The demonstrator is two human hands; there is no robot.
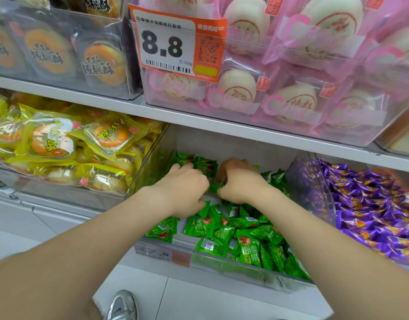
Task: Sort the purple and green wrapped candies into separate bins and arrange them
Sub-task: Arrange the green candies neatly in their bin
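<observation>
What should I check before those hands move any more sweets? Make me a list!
1. Hands in the right bin: ok. The left hand and right hand are both inside the clear plastic bin of green wrapped candies.
2. No purple among the green: ok where visible; the hands hide some.
3. No green among the purple wrapped candies: ok in the part shown.
4. Right hand's grip: ok, it seems to pinch one green candy.
5. Left hand's grip: cannot tell.
6. Green pile tidy: not ok, the front candies lie jumbled.
</observation>
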